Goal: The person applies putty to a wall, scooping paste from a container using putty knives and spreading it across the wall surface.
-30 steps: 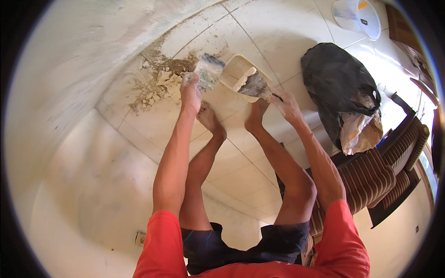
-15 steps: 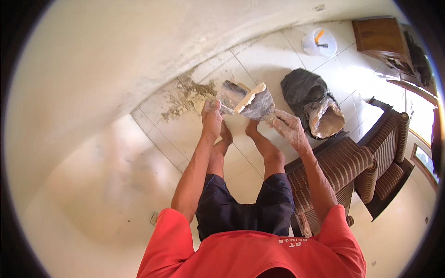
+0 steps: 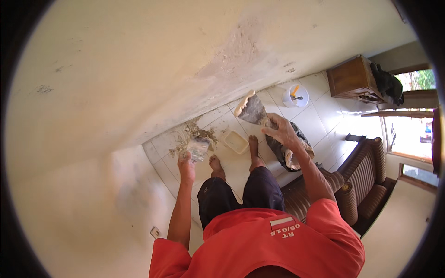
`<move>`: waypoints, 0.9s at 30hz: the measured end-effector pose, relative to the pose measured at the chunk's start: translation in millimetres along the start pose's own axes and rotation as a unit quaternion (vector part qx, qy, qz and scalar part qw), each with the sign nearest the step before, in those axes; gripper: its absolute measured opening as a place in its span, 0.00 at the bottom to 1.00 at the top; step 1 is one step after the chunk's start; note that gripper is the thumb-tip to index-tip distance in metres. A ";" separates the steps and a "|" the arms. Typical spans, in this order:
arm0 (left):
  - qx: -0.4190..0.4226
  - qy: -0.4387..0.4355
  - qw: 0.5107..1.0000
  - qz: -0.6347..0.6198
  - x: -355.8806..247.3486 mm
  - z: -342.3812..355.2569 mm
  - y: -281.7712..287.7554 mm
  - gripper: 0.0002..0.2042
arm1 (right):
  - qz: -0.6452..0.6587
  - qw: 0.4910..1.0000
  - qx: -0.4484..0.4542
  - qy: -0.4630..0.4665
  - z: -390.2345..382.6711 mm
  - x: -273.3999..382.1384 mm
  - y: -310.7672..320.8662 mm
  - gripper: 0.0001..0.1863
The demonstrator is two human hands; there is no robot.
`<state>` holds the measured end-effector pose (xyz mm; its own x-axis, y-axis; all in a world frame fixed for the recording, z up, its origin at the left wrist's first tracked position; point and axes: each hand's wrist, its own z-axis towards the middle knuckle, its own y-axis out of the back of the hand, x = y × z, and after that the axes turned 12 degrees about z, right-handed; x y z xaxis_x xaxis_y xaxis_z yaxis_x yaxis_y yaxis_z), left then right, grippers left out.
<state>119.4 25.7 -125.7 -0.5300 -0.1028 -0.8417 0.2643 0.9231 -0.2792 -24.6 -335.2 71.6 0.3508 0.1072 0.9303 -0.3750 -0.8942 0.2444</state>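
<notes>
My right hand (image 3: 283, 131) is closed round the handle of a wide putty knife (image 3: 253, 113), raised toward the wall. Pale putty (image 3: 242, 103) clings along its blade edge. Lower and to the left, my left hand (image 3: 187, 169) grips a flat scraper (image 3: 199, 147) with a smeared blade; its handle is mostly hidden by my fingers. The two tools are apart. Ahead rises the cream wall (image 3: 153, 69), with a rough greyish patch (image 3: 236, 51) above the putty knife, which does not appear to touch it.
Crumbled debris (image 3: 214, 133) lies on the tiles by the wall. Near my feet is a pale rectangular tray (image 3: 236, 142). A black bag (image 3: 276, 150) with an open mouth stands right of them. Farther off are a white bucket (image 3: 288, 98) holding tools, a wooden cabinet (image 3: 350, 78) and a striped sofa (image 3: 361, 185).
The two blades, close together before, have separated. My right hand has lifted the putty knife toward the wall, while my left has drawn down and left. The view has tilted up, showing more wall.
</notes>
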 end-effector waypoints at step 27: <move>-0.340 -0.112 0.916 -0.181 128.8 -196.1 -81.3 0.11 | -0.129 0.942 0.304 -0.054 119.3 23.4 85.3 0.14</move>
<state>-128.4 10.0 -120.8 -0.2848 -0.4505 -0.8461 -0.4989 0.8234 -0.2704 54.0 -460.7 81.6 0.4612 0.3398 0.8197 0.2838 -0.9317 0.2266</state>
